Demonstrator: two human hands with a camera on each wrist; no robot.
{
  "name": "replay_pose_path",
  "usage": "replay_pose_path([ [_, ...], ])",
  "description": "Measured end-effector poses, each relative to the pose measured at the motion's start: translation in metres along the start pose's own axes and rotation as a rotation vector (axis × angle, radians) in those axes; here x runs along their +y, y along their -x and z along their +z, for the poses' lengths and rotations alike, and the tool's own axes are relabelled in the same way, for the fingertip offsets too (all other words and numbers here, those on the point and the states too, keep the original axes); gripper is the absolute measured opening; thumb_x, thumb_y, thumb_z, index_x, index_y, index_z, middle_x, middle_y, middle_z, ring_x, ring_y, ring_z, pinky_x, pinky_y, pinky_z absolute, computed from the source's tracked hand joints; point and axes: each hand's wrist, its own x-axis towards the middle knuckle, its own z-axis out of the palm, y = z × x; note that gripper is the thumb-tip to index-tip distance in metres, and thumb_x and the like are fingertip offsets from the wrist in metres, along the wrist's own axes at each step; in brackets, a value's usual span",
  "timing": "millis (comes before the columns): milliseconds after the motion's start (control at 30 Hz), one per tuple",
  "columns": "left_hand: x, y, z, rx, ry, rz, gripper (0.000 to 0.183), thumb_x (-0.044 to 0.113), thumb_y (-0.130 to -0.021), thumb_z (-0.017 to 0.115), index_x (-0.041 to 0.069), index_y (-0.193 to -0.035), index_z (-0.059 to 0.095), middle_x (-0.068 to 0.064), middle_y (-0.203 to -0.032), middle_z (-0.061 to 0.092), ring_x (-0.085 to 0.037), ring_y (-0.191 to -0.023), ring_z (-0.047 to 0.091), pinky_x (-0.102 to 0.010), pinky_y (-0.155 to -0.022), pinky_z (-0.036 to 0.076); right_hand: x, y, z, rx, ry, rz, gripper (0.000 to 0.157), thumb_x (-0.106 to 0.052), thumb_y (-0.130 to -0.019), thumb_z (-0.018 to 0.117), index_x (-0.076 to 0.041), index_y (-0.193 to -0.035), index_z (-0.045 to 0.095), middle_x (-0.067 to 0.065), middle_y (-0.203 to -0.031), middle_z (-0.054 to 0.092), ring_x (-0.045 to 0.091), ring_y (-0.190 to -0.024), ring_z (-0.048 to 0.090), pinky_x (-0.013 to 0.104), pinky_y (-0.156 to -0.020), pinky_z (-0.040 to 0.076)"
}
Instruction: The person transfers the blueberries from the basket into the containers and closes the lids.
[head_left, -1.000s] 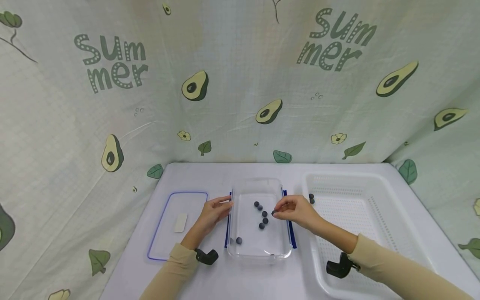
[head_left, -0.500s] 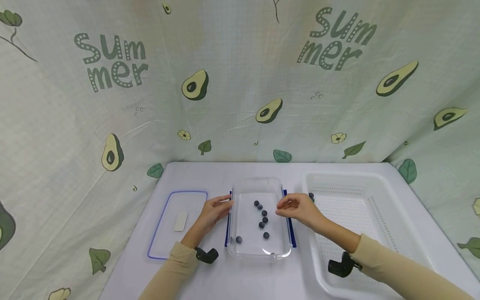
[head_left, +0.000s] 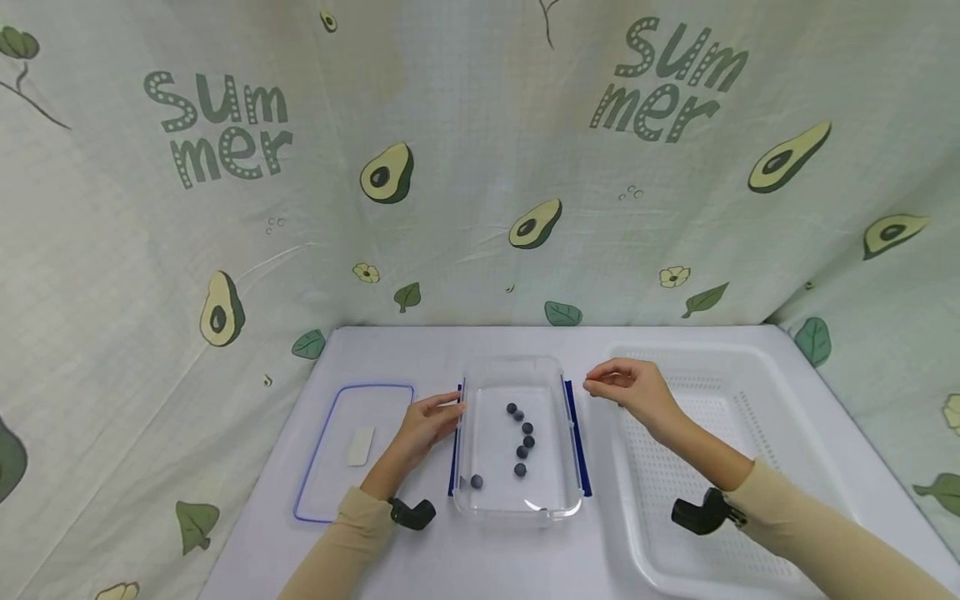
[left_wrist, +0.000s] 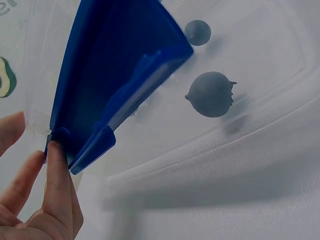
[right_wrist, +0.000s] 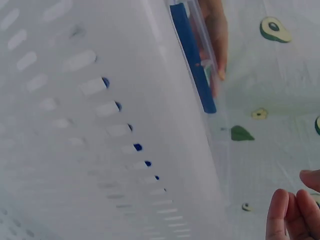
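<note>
Several blueberries (head_left: 528, 428) lie loose on the bottom of a clear plastic food container (head_left: 495, 500). One large blueberry (left_wrist: 211, 95) with a ragged crown shows through its wall in the left wrist view. My left hand (head_left: 427, 427) touches the container's left side. In the left wrist view its fingertips rest by the hinge of the raised blue latch flap (left_wrist: 125, 65). My right hand (head_left: 637, 392) is over the left rim of the white perforated basket (head_left: 757, 400), fingers bent towards the thumb. The right wrist view shows a gap between its thumb and fingertips (right_wrist: 281, 196).
A clear lid with a blue seal (head_left: 324, 442) lies left of the container, overlapping a small white rectangular piece (head_left: 361, 446). The container's right latch flap (head_left: 579, 442) hangs out towards the basket. A printed curtain (head_left: 465, 167) rises behind the white table (head_left: 420, 354).
A blueberry that was in my right fingers has dropped into the container and rolled slightly left. The right hand has moved right and back, towards the basket's rim. My left hand stays put.
</note>
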Motion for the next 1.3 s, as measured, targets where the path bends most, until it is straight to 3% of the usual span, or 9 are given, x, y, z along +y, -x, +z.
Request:
replay_pose_path([
  [133,0.0,0.0,0.0,0.001,0.002,0.002,0.044,0.011,-0.09,0.075,-0.003,-0.13,0.062,-0.009,-0.109,0.069,-0.029,-0.108,0.064,-0.026,-0.086,0.057,0.004,-0.002,-0.011,0.044,0.014,-0.006,0.031,-0.014,-0.088,0.079,0.008,-0.106,0.07,0.017,-0.101,0.072,0.01,-0.085,0.07,0.029,-0.079,0.06],
  [400,-0.002,-0.001,-0.001,-0.007,-0.004,0.008,0.044,0.01,-0.091,0.074,-0.004,-0.131,0.061,-0.01,-0.109,0.069,-0.03,-0.109,0.065,-0.029,-0.088,0.057,0.024,-0.004,-0.029,0.135,0.046,-0.032,0.03,-0.01,-0.089,0.077,0.011,-0.108,0.068,0.009,-0.099,0.073,0.003,-0.086,0.068,0.016,-0.079,0.055],
  [633,-0.003,-0.002,-0.001,-0.02,-0.013,0.019,0.046,0.008,-0.092,0.072,-0.007,-0.133,0.058,-0.011,-0.11,0.07,-0.026,-0.107,0.066,-0.032,-0.091,0.056,0.047,-0.006,-0.038,0.19,0.093,-0.001,0.03,-0.012,-0.089,0.077,0.011,-0.107,0.068,0.006,-0.094,0.073,0.001,-0.082,0.066,0.018,-0.075,0.056],
  [767,-0.003,-0.003,-0.001,-0.017,-0.015,0.021,0.046,0.008,-0.093,0.071,-0.007,-0.134,0.057,-0.011,-0.111,0.069,-0.025,-0.108,0.065,-0.035,-0.094,0.055,0.064,-0.006,-0.04,0.229,0.166,0.021,0.029,-0.015,-0.09,0.077,0.008,-0.105,0.07,0.012,-0.097,0.073,0.0,-0.081,0.064,0.02,-0.072,0.056],
  [933,-0.003,-0.002,-0.001,-0.005,-0.016,0.025,0.046,0.009,-0.093,0.072,-0.007,-0.133,0.058,-0.01,-0.109,0.07,-0.026,-0.108,0.065,-0.036,-0.095,0.054,0.084,-0.005,-0.04,0.256,0.23,0.038,0.028,-0.016,-0.089,0.078,0.007,-0.104,0.071,0.019,-0.102,0.071,-0.001,-0.082,0.062,0.015,-0.069,0.054],
  [1300,-0.005,-0.003,-0.003,-0.014,-0.017,0.029,0.044,0.01,-0.092,0.072,-0.006,-0.132,0.06,-0.011,-0.109,0.07,-0.031,-0.11,0.065,-0.035,-0.093,0.055,0.11,-0.005,-0.032,0.29,0.286,0.037,0.028,-0.011,-0.085,0.08,0.008,-0.102,0.071,0.021,-0.096,0.072,-0.002,-0.077,0.061,0.012,-0.066,0.052],
])
